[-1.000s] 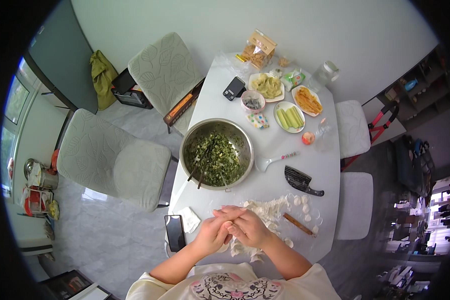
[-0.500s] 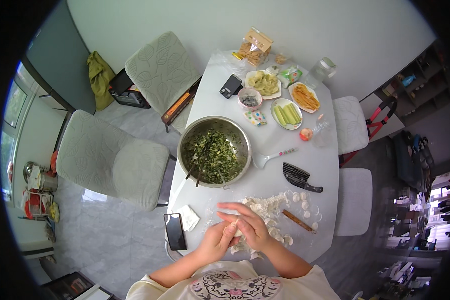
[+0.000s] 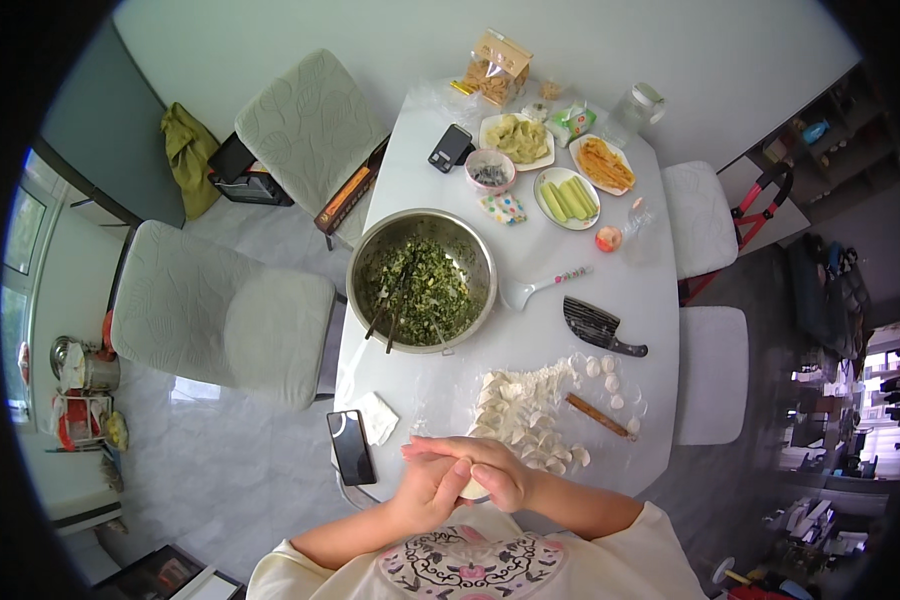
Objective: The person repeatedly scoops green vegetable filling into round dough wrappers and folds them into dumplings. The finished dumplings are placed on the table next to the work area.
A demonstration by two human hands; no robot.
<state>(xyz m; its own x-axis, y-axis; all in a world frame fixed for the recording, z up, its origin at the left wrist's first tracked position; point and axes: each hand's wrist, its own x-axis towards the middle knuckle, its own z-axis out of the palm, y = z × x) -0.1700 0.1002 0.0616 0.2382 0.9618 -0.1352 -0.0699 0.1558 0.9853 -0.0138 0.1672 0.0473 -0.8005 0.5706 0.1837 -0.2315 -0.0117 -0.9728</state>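
Observation:
Close to my body at the near edge of the table, my left hand [image 3: 430,490] and my right hand [image 3: 498,472] press together around a pale dumpling [image 3: 475,490]. Both thumbs lie over its edge, and the fingers cover most of it. Just beyond and to the right lie several floured dumplings [image 3: 518,410] in overlapping rows, with small round dough pieces [image 3: 610,383] and a wooden rolling pin [image 3: 598,416] beside them. A large steel bowl [image 3: 482,262] farther off holds chopped green filling [image 3: 425,290], with chopsticks [image 3: 398,310] leaning in it.
Left of my hands are a black phone [image 3: 351,447] and a white tissue [image 3: 378,418]. A black cleaver [image 3: 592,326] and a white spoon [image 3: 522,290] lie right of the bowl. Plates of cucumber [image 3: 570,200] and other food stand farther back. Grey chairs [image 3: 270,340] surround the table.
My hands have come nearer to my body, and the right fingers have closed down flatter over the left hand. The whole view has shifted slightly.

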